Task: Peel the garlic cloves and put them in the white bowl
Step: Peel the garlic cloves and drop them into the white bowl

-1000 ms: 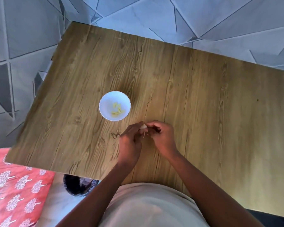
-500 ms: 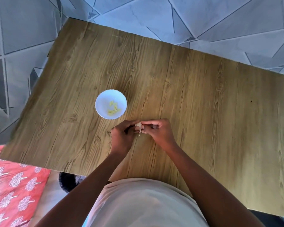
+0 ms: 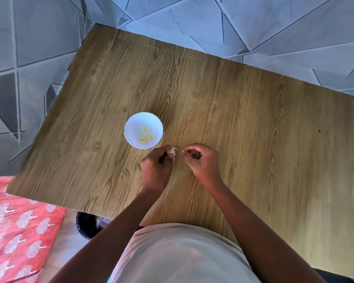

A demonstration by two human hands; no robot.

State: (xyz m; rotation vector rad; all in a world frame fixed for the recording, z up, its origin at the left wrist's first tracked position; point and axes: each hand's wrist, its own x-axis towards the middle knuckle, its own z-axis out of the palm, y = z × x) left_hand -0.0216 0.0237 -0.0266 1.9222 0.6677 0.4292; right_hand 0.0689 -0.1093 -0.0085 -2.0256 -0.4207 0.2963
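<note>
You work at a brown wood-grain bench (image 3: 243,119) above a grey floor of triangular tiles (image 3: 39,37). Your left hand (image 3: 156,170) pinches a pale garlic clove (image 3: 172,152) just below the small white bowl (image 3: 134,124); your right hand (image 3: 202,162) has its fingers (image 3: 189,149) curled, pinching a tiny white scrap.

Wide bare desk (image 3: 253,139) across the right half and upper middle of the frame, open to passage. Lone obstacle at centre left: white bowl (image 3: 143,130) holding peeled cloves (image 3: 146,135), just above and left of the left hand (image 3: 156,167). Narrow gap between left hand and right hand (image 3: 202,162). Bare strip of desk left of the bowl too.
</note>
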